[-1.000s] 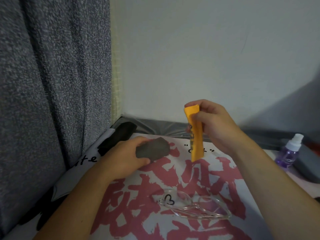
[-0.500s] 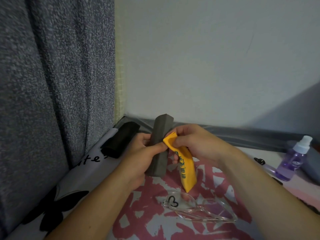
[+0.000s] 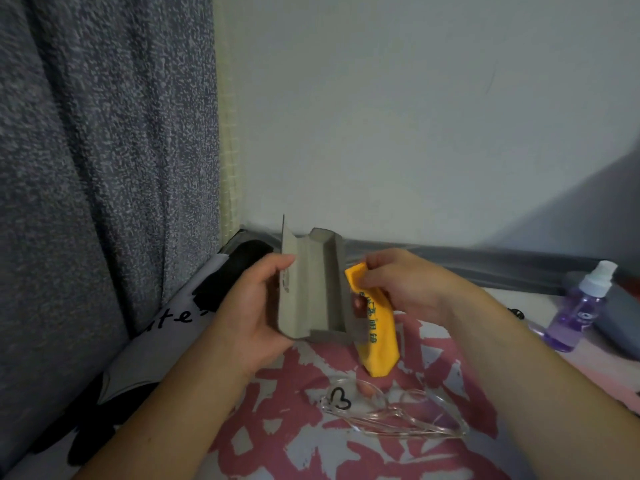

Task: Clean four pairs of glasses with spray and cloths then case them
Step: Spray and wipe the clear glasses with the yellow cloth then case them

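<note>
- Nearest you, the clear glasses (image 3: 391, 415) lie folded on the red-and-white printed cloth (image 3: 277, 427), not yet cased. By the look of it, that pair's casing is the step in hand.
- Just beyond, your left hand (image 3: 249, 317) grasps the grey case (image 3: 311, 289), held upright with its flap open and the inside facing you.
- Your right hand (image 3: 405, 282) pinches the folded yellow cloth (image 3: 375, 327) beside the case's right edge.
- Far right, the purple spray bottle (image 3: 578, 310) stands untouched.
- Far left, a black case (image 3: 232, 271) lies closed; I can't tell what's inside.
</note>
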The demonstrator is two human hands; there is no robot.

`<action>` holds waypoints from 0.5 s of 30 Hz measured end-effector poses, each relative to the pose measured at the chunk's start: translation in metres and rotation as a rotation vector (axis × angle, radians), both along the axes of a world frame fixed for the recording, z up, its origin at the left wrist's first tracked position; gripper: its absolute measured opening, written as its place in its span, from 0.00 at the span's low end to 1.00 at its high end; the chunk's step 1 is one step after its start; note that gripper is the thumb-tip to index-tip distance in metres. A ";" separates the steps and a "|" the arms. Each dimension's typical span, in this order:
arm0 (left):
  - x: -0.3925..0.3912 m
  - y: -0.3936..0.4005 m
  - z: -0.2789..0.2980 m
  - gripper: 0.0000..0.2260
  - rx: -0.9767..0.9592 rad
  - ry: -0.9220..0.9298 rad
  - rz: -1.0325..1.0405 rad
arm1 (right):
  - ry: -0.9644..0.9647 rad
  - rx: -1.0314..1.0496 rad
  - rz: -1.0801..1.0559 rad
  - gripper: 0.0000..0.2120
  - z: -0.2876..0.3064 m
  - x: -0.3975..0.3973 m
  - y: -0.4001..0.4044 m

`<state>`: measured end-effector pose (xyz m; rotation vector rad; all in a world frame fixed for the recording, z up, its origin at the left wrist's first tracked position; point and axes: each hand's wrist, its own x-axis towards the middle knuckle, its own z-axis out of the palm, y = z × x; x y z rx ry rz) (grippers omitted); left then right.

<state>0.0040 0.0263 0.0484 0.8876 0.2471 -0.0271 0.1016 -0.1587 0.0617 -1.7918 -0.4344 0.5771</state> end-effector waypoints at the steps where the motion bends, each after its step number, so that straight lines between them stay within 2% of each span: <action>1: -0.001 -0.001 0.000 0.19 -0.019 -0.011 -0.016 | 0.002 -0.011 -0.023 0.05 0.003 0.002 -0.003; 4: -0.003 -0.006 0.001 0.16 -0.025 -0.013 -0.055 | -0.083 0.037 -0.154 0.05 0.023 0.006 -0.013; 7: -0.002 -0.008 -0.002 0.17 -0.029 0.010 -0.068 | -0.236 0.466 -0.312 0.07 0.049 0.004 -0.016; 9: -0.003 -0.010 -0.002 0.15 -0.016 0.014 -0.112 | -0.395 0.722 -0.300 0.09 0.058 -0.002 -0.010; 10: -0.003 -0.011 -0.002 0.16 -0.022 0.006 -0.130 | -0.458 0.756 -0.248 0.11 0.056 -0.006 -0.005; 12: -0.005 -0.012 0.001 0.16 -0.036 0.005 -0.141 | -0.543 0.601 -0.118 0.12 0.040 -0.013 0.006; 15: -0.004 -0.008 0.003 0.18 -0.078 0.019 -0.102 | -0.618 0.117 0.132 0.08 0.013 -0.017 0.015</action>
